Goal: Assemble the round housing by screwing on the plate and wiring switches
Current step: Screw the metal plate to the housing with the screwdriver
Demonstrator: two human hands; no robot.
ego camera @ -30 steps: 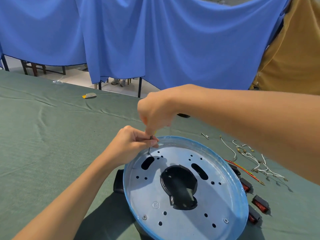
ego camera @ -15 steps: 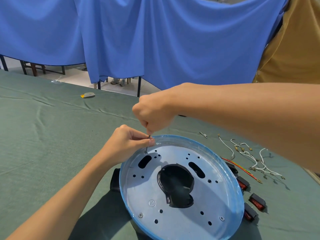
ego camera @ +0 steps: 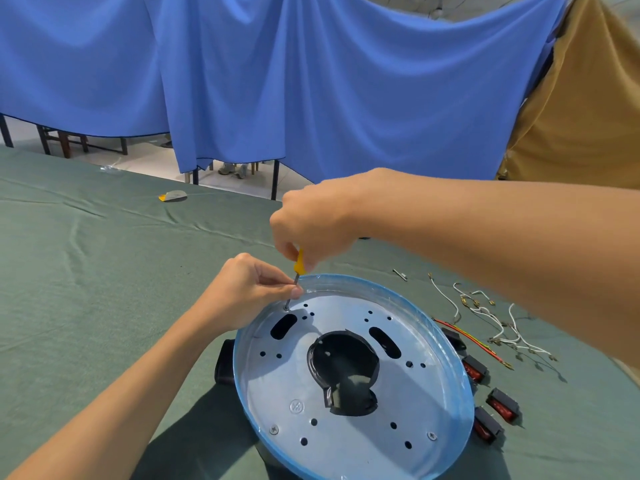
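The round housing (ego camera: 353,375), a silver perforated plate (ego camera: 408,403) inside a blue rim with a dark central opening, sits near the tabletop's (ego camera: 86,289) front edge. The right hand (ego camera: 311,220) grips a yellow-handled screwdriver (ego camera: 298,268) upright over a far-left hole; the left hand (ego camera: 242,296) pinches its shaft.

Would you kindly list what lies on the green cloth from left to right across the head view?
Small yellow-and-grey object → left hand → round housing with metal plate → red rocker switches → white wires.
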